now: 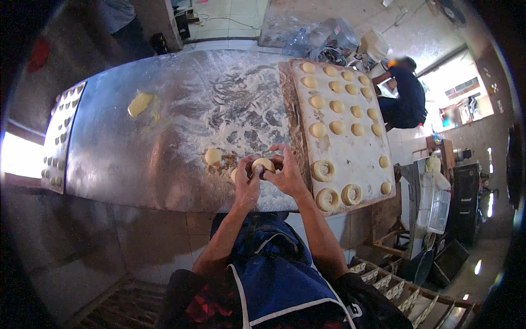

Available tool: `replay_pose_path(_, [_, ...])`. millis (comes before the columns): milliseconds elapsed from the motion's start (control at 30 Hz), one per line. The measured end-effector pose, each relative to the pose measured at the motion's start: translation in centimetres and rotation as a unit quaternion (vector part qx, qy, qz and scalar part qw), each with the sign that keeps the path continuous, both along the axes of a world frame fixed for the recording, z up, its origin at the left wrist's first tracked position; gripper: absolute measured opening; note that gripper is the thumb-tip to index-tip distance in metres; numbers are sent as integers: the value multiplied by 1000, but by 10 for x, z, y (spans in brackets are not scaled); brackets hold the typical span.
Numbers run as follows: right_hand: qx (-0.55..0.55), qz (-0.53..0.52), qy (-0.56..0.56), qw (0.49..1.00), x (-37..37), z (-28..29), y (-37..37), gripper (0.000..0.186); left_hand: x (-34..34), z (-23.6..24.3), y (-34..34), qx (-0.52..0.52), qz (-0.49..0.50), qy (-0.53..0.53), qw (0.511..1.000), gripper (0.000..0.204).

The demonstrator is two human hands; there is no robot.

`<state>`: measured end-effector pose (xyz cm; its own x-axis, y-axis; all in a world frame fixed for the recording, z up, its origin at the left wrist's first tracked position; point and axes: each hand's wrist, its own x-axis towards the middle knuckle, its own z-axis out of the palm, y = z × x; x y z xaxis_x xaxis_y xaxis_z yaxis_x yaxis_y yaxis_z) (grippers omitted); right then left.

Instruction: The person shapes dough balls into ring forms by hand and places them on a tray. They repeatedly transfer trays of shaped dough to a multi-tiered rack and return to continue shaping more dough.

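Observation:
Between my left hand (247, 185) and my right hand (288, 176) is a round piece of pale dough (264, 163), held just above the near part of the table. The fingers of both hands curl around its sides, with the thumbs pressed at its near face. My right index finger stretches out away from the dough. Left of my hands, a dough ball (213, 157) lies on the floured surface. Another dough ball (234, 175) sits against my left hand, partly hidden by it. On the board to the right are dough rings (327, 199) near its front.
A floured metal table (120, 148) spreads before me. The white board (350, 159) bears several dough balls in rows. A flat yellow lump (140, 104) lies at the far left, beyond which is another tray (56, 142). A person (404, 93) bends down beyond the board.

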<state>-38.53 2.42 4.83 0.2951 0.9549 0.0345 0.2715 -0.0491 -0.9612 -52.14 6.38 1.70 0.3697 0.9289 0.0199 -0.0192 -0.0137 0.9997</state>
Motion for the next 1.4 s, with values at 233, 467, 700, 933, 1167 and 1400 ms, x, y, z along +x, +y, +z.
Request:
replay_pose_path(233, [-71,28,320,944,23,12,-6,29,14,4,-4,-288,-83,-289,909,39])
replay_pose_path(467, [-8,-95,90,991,49,-13,-9,47,53,29,6,-327,-2,-398,857,18])
replay_pose_path(700, [-20,-112,-13,993,64,30,-34,56,109,24,-19,-2,9,-115,993,20])
replay_pose_path(933, [-76,-107,-31,991,104,18,-70,59,150,-6,-35,-27,-9,-115,993,32])
replay_pose_path(1167, [-57,-106,-62,991,145,5,-93,52,186,-1,-62,7,-25,-120,992,39])
replay_pose_path(1400, [53,-58,-17,997,174,27,-119,58,211,-10,-72,-35,-60,-74,995,44])
